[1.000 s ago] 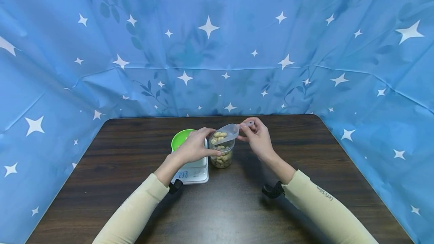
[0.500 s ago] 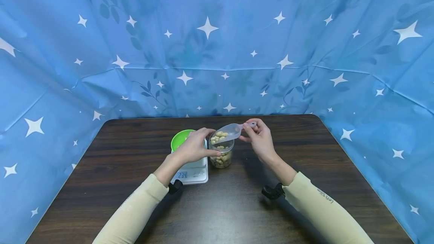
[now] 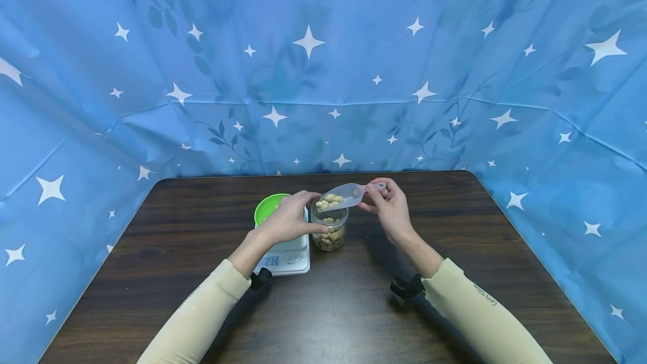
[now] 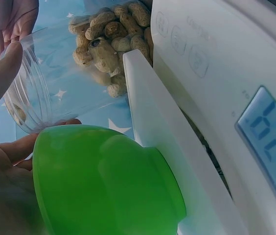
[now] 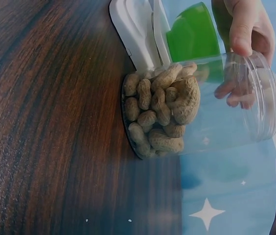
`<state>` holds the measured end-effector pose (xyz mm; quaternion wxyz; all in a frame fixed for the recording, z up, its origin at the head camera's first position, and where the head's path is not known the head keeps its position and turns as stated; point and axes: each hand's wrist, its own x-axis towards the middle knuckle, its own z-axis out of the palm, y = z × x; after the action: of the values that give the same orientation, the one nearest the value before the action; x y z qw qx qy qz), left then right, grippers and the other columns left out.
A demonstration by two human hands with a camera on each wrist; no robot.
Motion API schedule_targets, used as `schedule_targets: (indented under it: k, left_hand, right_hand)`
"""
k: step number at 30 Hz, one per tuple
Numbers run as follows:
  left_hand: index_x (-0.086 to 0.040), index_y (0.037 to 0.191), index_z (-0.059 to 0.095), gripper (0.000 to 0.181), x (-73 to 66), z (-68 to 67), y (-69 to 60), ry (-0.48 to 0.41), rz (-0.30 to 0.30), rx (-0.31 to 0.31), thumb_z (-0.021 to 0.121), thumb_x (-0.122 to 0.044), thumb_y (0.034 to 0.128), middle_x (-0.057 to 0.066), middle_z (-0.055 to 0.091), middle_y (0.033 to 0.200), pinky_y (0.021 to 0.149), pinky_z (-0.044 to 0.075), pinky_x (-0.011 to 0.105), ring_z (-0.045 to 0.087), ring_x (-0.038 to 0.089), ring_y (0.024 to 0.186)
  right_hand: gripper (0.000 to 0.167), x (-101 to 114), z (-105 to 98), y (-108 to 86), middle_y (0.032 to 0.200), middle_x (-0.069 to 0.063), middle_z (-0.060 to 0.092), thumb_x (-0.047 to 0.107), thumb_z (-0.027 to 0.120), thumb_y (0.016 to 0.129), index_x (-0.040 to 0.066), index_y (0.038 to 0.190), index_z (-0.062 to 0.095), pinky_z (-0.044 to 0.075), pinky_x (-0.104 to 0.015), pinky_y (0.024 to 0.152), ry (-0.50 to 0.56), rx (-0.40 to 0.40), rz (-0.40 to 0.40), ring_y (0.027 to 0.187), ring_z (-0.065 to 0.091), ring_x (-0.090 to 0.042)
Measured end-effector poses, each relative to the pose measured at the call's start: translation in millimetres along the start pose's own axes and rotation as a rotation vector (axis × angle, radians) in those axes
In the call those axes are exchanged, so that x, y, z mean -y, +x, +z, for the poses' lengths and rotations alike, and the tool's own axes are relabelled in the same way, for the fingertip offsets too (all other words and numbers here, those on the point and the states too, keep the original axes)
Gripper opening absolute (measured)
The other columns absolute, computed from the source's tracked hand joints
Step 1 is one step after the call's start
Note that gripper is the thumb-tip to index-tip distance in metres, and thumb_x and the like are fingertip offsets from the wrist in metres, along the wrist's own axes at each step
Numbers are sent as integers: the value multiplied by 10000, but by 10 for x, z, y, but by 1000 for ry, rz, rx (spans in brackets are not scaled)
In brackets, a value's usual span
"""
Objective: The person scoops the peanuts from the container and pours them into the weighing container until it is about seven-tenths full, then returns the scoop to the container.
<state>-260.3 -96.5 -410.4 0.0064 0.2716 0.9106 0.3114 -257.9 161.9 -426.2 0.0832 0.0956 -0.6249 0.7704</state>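
Note:
My left hand [image 3: 290, 219] grips a clear jar [image 5: 214, 132] near its mouth, thumb on the near side and fingers on the far side. Peanuts [image 5: 162, 107] fill the jar's lower part in the right wrist view. Above the mouth hangs a translucent scoop [image 3: 349, 194] carrying several peanuts [image 3: 329, 201]; my right hand [image 3: 391, 209] pinches its handle between thumb and fingers. A green bowl [image 4: 99, 181] sits on a white kitchen scale [image 3: 293, 265] beside the jar, partly hidden behind my left hand in the head view.
The scale's display [image 3: 272, 261] appears to read 234, possibly with a decimal point. All of it stands on a dark wooden table [image 3: 323, 313]. Behind hangs a blue curtain [image 3: 323, 83] with white stars.
The scoop has shifted slightly to the right and levelled a little, with the peanuts in it. My left hand and the jar have stayed in place.

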Motion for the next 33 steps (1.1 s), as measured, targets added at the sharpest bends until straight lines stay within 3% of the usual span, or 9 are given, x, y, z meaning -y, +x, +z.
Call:
schedule_targets:
  k: [16,21,29,33]
  left_hand:
    - [-31,1461,528,840,8,6,-41,6,11,-7,859,-466,823,61,613,1208,1029,382,528,603,298,1106]
    - [-44,1497,494,862,28,-10,-89,0,2,7,840,-478,839,94,577,1282,1059,373,534,576,330,1166]
    - [-71,1517,489,827,104,-82,-145,-44,67,-83,835,-437,862,121,421,1531,1125,299,594,397,337,1403]
    - [-91,1530,478,857,135,-152,-183,-22,53,-97,842,-458,846,119,406,1547,1145,255,607,378,344,1425]
  right_hand:
    - [191,18,7,59,1068,-75,673,112,568,1068,-21,1194,513,581,-373,836,65,-32,17,1013,672,-196]
    - [179,43,42,88,1060,-69,682,112,572,1065,-16,1176,515,583,-368,829,88,-24,6,1005,680,-188]
    - [201,38,80,112,1057,-71,684,133,585,1060,-13,1180,515,583,-376,830,92,-11,-4,1003,679,-192]
    - [207,49,118,139,1067,-72,680,139,584,1062,-9,1187,514,584,-375,830,84,-8,2,1005,678,-192]
